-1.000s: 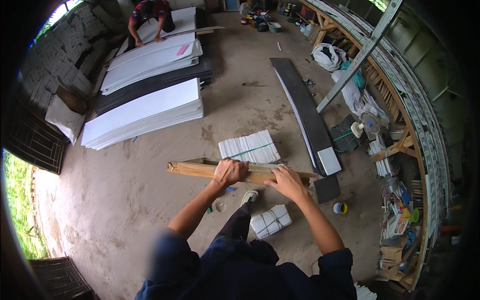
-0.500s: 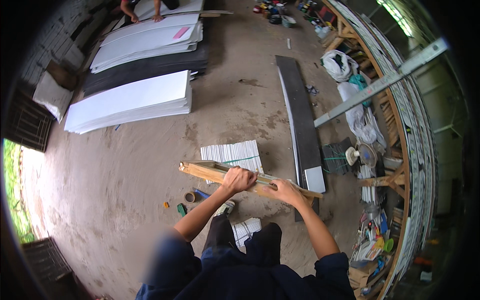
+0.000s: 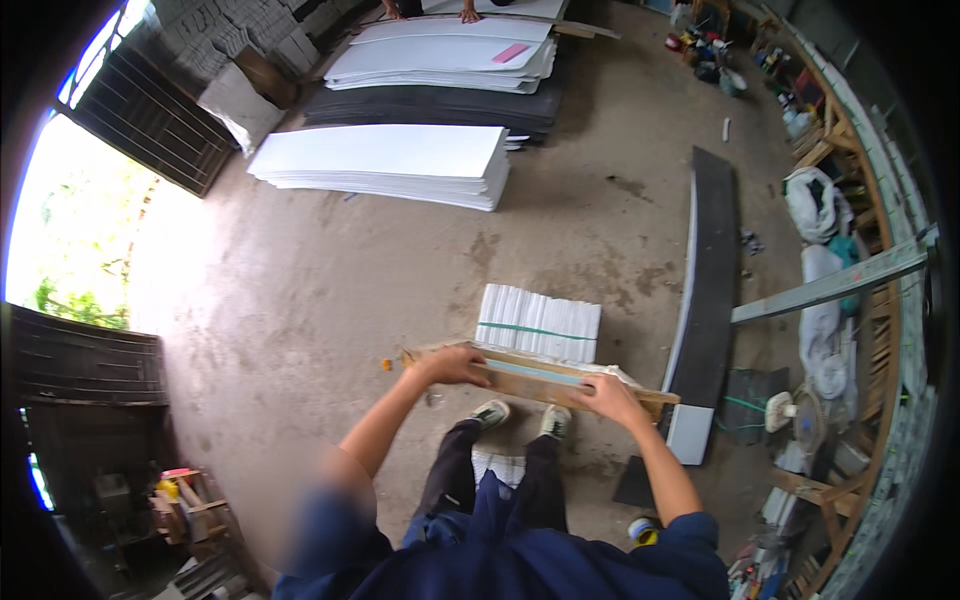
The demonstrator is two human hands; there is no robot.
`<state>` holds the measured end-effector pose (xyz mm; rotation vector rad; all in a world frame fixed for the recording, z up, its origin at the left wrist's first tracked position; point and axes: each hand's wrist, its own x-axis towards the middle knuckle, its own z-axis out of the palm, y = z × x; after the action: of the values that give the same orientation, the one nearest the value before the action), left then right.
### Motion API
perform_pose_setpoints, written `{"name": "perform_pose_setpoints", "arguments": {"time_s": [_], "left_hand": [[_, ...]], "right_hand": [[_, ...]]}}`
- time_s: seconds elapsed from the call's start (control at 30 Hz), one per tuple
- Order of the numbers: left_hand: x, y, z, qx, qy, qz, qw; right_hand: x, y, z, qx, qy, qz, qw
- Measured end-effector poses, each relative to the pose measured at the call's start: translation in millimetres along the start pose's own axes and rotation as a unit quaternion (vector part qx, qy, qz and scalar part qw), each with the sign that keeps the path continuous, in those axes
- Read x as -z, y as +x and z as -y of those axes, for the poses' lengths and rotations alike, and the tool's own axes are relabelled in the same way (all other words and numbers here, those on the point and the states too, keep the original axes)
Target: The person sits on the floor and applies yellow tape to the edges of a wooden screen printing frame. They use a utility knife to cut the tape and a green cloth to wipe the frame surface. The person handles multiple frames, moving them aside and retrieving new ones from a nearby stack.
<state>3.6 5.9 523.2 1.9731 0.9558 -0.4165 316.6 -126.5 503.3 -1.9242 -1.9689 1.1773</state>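
Note:
A long, narrow wooden frame (image 3: 535,386) with a pale blue-green strip along its middle is held crosswise in front of my legs. My left hand (image 3: 453,366) grips it toward its left end, fingers wrapped over the top. Toward the other end, my right hand (image 3: 608,396) is closed on the same frame, thumb on its near side. Just beyond lies a bundle of white strips (image 3: 540,308) with a green strap round it; the frame hides its near edge. Part of another white bundle (image 3: 500,466) shows between my legs.
White boards (image 3: 380,155) are stacked at the far left, with dark sheets (image 3: 430,106) behind. Another person's hand (image 3: 470,15) rests on a farther stack. At right are a long dark board (image 3: 708,250), a slanting metal bar (image 3: 830,285) and a fan (image 3: 806,420).
My view has swung left, so the surroundings appear farther right. My hands have moved apart along the wooden frame, and both of my shoes now show below it.

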Motion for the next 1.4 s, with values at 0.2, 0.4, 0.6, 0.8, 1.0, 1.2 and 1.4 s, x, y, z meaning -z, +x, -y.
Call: {"name": "perform_pose_setpoints", "arguments": {"time_s": [0.2, 0.4, 0.6, 0.8, 1.0, 1.2, 1.4], "left_hand": [[-90.3, 1.5, 16.7, -0.015, 0.03, -0.07, 0.997], [-161.1, -1.2, 42.1, -0.064, 0.092, -0.195, 0.974], [-177.1, -15.0, 64.7, -0.093, 0.166, -0.264, 0.945], [-171.3, -11.8, 102.3, -0.082, 0.16, -0.28, 0.943], [-187.7, 24.4, 120.5, -0.04, 0.179, -0.272, 0.945], [-224.3, 99.5, 154.9, -0.01, 0.177, -0.285, 0.942], [-267.1, 178.9, 199.2, -0.006, 0.184, -0.287, 0.94]], "right_hand": [[-44.4, -22.7, -40.5, 0.018, -0.029, 0.062, 0.997], [-108.9, -52.9, -34.6, 0.007, -0.1, -0.027, 0.995], [-149.6, -42.3, -18.5, -0.029, -0.163, -0.044, 0.985], [-185.8, -13.4, 0.6, -0.041, -0.199, -0.098, 0.974], [-195.6, 27.0, -24.8, -0.04, -0.214, -0.066, 0.974], [-232.9, 86.1, -95.3, -0.043, -0.233, -0.069, 0.969], [-275.6, 139.4, -163.8, -0.048, -0.252, -0.067, 0.964]]}}
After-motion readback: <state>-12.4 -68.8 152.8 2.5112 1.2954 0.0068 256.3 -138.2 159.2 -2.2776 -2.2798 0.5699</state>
